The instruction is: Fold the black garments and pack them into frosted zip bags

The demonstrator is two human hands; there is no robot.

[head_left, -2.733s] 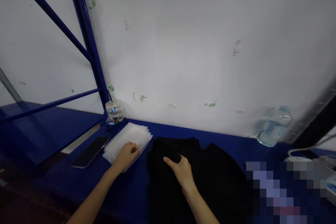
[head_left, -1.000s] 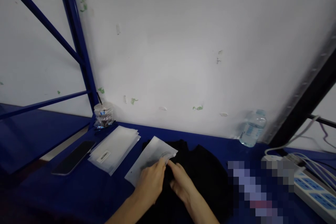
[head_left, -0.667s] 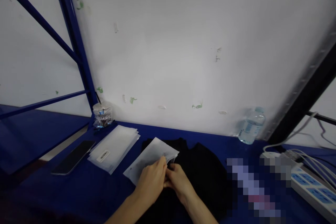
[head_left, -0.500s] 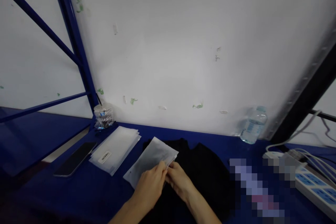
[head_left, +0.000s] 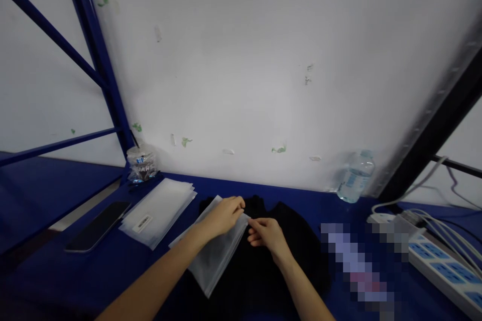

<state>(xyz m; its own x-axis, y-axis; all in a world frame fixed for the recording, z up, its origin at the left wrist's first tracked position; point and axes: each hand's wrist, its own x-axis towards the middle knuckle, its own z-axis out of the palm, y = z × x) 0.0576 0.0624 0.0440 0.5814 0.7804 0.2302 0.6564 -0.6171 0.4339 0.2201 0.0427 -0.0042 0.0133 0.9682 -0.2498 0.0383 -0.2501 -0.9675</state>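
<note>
Over black fabric garment (head_left: 297, 235), our right hand (head_left: 268, 235) pinching frosted rectangular plastic bag (head_left: 218, 260) by corner, left hand (head_left: 225, 214) half-curled at its edge, grip unclear

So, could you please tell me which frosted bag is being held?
The bag over the black cloth, its corner pinched by the right hand; the other bags lie stacked beside the phone.
</note>
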